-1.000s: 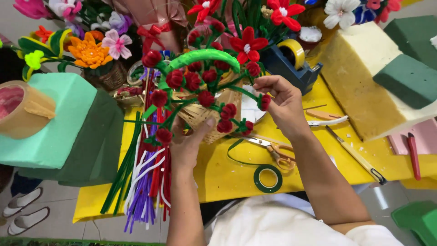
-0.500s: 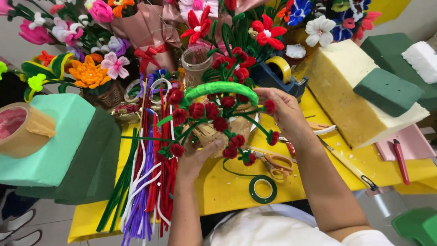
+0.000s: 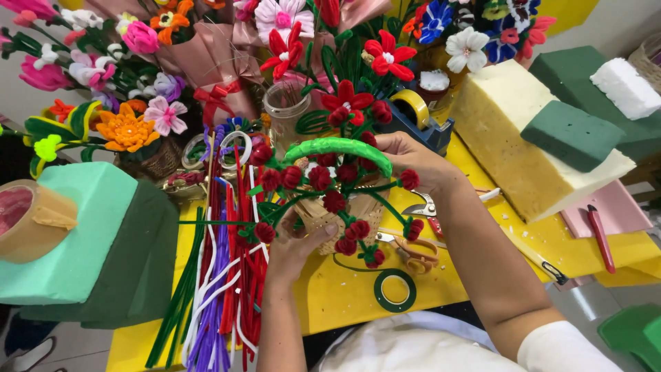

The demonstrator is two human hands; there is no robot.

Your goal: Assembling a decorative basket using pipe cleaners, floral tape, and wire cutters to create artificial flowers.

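Basket [image 3: 342, 210] sits lower, nearer than second ago; my left hand [image 3: 292, 244] grasping its base, right hand [image 3: 413, 162] clenched on green handle [image 3: 337, 148].

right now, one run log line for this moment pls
left hand: holds woven basket from below | right hand: at basket's green handle, far side | red pompom stems in basket | scissors, green tape roll on yellow table
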